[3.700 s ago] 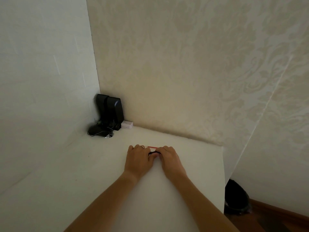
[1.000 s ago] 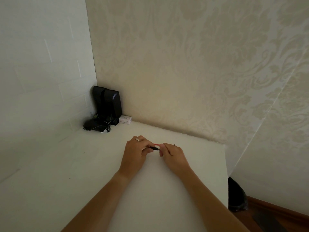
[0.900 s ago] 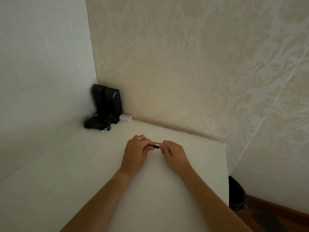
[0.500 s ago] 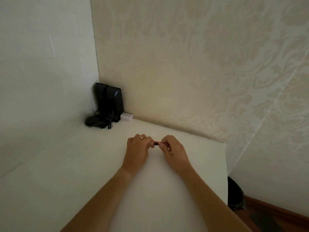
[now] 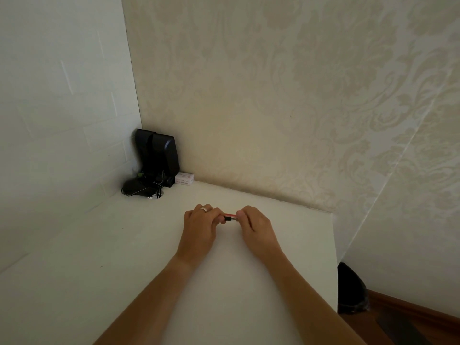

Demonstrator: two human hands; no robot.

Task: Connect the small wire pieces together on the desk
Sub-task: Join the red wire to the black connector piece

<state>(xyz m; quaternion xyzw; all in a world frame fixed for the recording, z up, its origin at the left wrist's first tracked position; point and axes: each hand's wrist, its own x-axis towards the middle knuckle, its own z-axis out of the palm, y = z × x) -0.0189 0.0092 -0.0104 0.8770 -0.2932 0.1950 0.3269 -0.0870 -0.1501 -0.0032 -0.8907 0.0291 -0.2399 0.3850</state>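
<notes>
My left hand (image 5: 199, 229) and my right hand (image 5: 256, 226) meet over the far middle of the white surface (image 5: 99, 257), knuckles up, with the small wire pieces (image 5: 230, 217) spanning the short gap between them. Each grip is pinched closed on one end of the pieces: my left fingers (image 5: 219, 215) curl in around the dark end, and my right fingertips (image 5: 240, 215) close on the red end. What shows between my hands is short and thin: a black bit nearest my left fingers, then a red stretch running toward my right hand, with a pale, whitish strip just below the red. The parts lie in one line and look to be touching, but they are too small for me to tell whether they are fully joined. I also cannot tell whether they rest on the surface or sit just above it. A pale ring (image 5: 204, 209) sits on one finger of my left hand.

In the far left corner, where the two walls meet, a pair of black speakers (image 5: 159, 156) stands upright, with a dark tangle of cable (image 5: 142, 190) in front of them. A small white box (image 5: 184, 178) with red print lies just to their right against the patterned wall. Beyond the surface's right edge, a black bin (image 5: 351, 290) stands on the floor.
</notes>
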